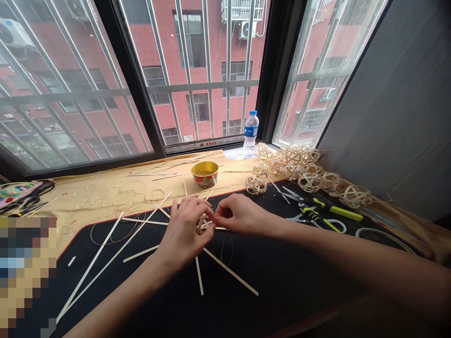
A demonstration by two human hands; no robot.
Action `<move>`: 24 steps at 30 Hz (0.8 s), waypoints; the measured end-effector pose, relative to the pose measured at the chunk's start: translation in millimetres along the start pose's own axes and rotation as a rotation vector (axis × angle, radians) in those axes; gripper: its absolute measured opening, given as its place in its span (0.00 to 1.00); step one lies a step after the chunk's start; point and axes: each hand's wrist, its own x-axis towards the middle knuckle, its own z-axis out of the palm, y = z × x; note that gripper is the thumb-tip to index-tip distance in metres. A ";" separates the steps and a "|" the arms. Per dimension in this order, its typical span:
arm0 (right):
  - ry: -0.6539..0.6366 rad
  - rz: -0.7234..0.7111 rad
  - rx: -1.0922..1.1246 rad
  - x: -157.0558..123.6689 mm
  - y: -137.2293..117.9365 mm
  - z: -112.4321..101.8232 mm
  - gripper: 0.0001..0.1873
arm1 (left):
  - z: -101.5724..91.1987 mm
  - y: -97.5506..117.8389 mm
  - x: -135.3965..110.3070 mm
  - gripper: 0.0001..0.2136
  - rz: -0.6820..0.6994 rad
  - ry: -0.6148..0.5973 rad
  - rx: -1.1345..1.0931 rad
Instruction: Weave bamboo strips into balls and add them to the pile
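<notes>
In the head view, the left hand point(186, 223) curves its thumb and fingers around a small woven centre of pale strips point(203, 225), which is located between the two hands, above the mat. The right hand point(237, 213) presses its thumb and fingertips together at this centre; what they pinch, I cannot tell. The strips' free ends point outward in several directions.

The black mat point(296, 286) has a red edge, which runs beyond the hands. Its surface shows widely between the forearms, while at right the scissors and pliers point(317, 213) lie near the right forearm. Woven balls point(292, 162) crowd the far right corner, and a metal bowl point(205, 176) stands just beyond the mat's edge.

The bottle point(250, 136) carries a blue label with white marks, too small for reading. Red characters on the window frame point(211, 143) are also not clear.
</notes>
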 end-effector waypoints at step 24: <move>-0.373 0.356 0.971 -11.1 19.5 3.6 0.19 | -10.8 -2.3 1.2 0.07 0.562 0.029 0.203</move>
